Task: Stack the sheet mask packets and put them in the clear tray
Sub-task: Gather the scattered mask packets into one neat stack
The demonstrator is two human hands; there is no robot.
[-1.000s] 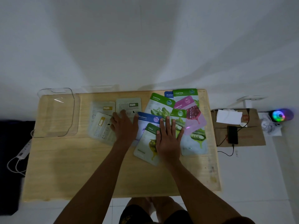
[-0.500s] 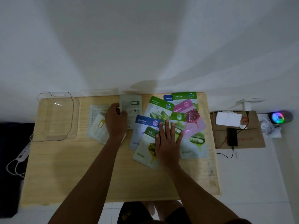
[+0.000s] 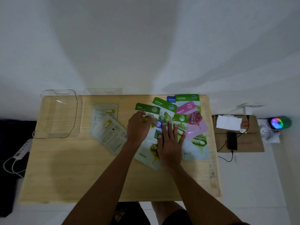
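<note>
Several sheet mask packets lie fanned face up on the right of the wooden table (image 3: 81, 172): aloe vera (image 3: 164, 104), blueberry (image 3: 171, 99), pink pomegranate (image 3: 194, 120), cucumber (image 3: 198, 143) and a lower olive one (image 3: 151, 153). My left hand (image 3: 138, 129) grips another olive packet (image 3: 146, 108) at the pile's left edge, green header up. My right hand (image 3: 170, 142) rests flat, fingers spread, on the pile's middle. Two grey packets lie face down, one (image 3: 105, 112) partly under the other (image 3: 110, 135), left of the pile. The clear tray (image 3: 76, 108) sits at the far left corner with nothing in it.
A cardboard box (image 3: 253, 143) stands right of the table with a phone (image 3: 232, 140), its cable and white paper (image 3: 228, 122) on it. A glowing multicoloured light (image 3: 278, 122) is further right. A power strip (image 3: 21, 151) with cords lies on the floor to the left.
My left hand took the rightmost grey packet, carried it right and turned it over onto the pile, where it shows its olive face. My right hand stayed pressed on the pile.
</note>
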